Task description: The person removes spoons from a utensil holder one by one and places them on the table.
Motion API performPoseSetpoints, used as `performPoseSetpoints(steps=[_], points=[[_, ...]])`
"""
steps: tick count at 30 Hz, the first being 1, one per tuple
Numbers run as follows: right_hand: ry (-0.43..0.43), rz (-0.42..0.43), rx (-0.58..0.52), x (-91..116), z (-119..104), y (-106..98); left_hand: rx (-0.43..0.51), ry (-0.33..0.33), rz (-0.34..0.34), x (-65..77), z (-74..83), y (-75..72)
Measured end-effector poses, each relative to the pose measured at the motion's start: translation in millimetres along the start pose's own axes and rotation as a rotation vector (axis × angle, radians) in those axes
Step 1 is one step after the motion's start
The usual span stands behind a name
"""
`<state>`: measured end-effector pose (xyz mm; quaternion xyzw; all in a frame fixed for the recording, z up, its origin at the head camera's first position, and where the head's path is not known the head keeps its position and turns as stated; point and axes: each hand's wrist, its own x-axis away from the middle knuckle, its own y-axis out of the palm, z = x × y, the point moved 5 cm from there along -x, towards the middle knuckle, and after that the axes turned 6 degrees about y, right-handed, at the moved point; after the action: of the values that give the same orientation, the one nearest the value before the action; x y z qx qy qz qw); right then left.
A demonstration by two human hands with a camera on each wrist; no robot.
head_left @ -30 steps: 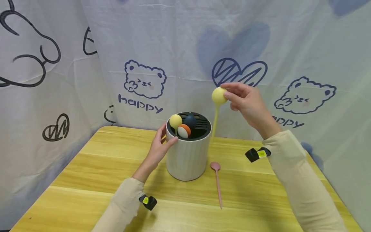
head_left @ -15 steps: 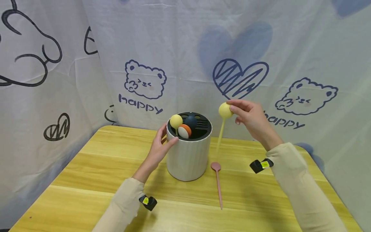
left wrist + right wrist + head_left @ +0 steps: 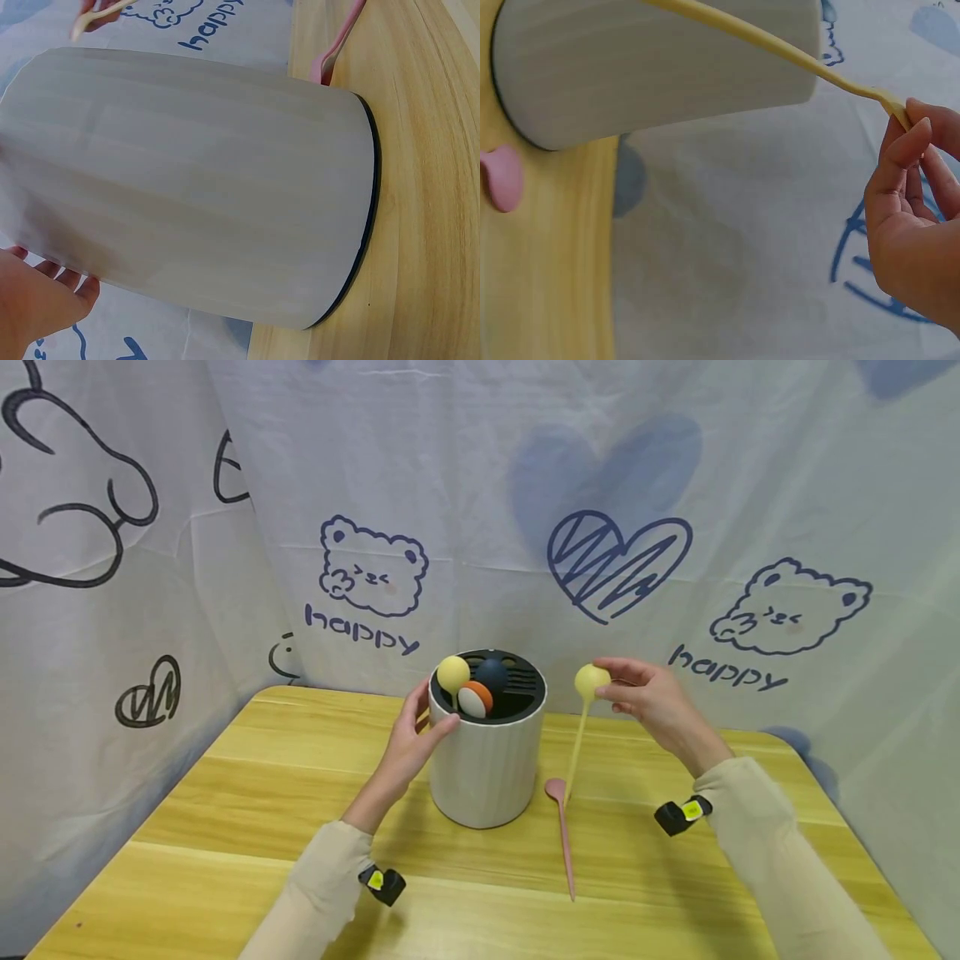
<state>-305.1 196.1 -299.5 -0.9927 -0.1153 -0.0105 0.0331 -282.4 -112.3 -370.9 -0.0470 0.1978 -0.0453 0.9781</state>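
- We see the right hand (image 3: 658,708) pinching a smooth yellow, round-headed, thin-handled spoon (image 3: 588,682).
- The left hand (image 3: 408,745) grips an off-white, faintly ribbed cylindrical container (image 3: 485,770).

One spoon (image 3: 579,737) is yellow; another spoon (image 3: 566,841), pink; the canister (image 3: 486,768), off-white. The tabletop (image 3: 262,777) is yellow woodgrain; the cloth (image 3: 480,485), blue-hearted.

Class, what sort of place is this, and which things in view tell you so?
Probably an indoor corner set up for tabletop demonstrations, though the room beyond is hidden: printed cloth hangs behind a wood-grain table, which bears a white utensil holder.
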Motion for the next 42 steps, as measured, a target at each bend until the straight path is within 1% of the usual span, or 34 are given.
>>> performPoseSetpoints(steps=[3, 6, 11, 16, 19, 23, 26, 31, 34, 42], points=[[0.054, 0.001, -0.034, 1, 12, -3, -0.001, -0.006, -0.005, 0.1, -0.5, 0.2], [0.093, -0.007, -0.038, 1, 22, -6, 0.000, -0.011, -0.007, 0.7, -0.2, 0.0], [0.123, -0.041, -0.013, 3, 37, -9, 0.003, -0.018, -0.007, 1.9, 1.0, 0.3], [0.162, -0.059, 0.018, 6, 52, -12, 0.000, -0.015, -0.008, 1.7, 1.2, 0.4], [0.189, -0.065, 0.056, 7, 61, -15, -0.003, -0.016, -0.007, 1.3, 0.1, 0.3], [0.214, -0.072, 0.101, 10, 71, -18, -0.007, -0.017, -0.005, 0.6, -1.8, 0.1], [0.231, -0.068, 0.109, 11, 80, -22, -0.007, -0.014, -0.004, 0.1, -1.9, 0.2], [0.257, -0.056, 0.095, 12, 97, -26, -0.005, -0.012, -0.004, 0.3, -0.5, 0.5], [0.265, -0.062, 0.084, 13, 106, -29, -0.009, -0.016, -0.006, 0.8, 0.5, 0.8], [0.285, -0.074, 0.051, 12, 121, -33, -0.016, -0.020, -0.009, 0.1, -0.7, 0.8]])
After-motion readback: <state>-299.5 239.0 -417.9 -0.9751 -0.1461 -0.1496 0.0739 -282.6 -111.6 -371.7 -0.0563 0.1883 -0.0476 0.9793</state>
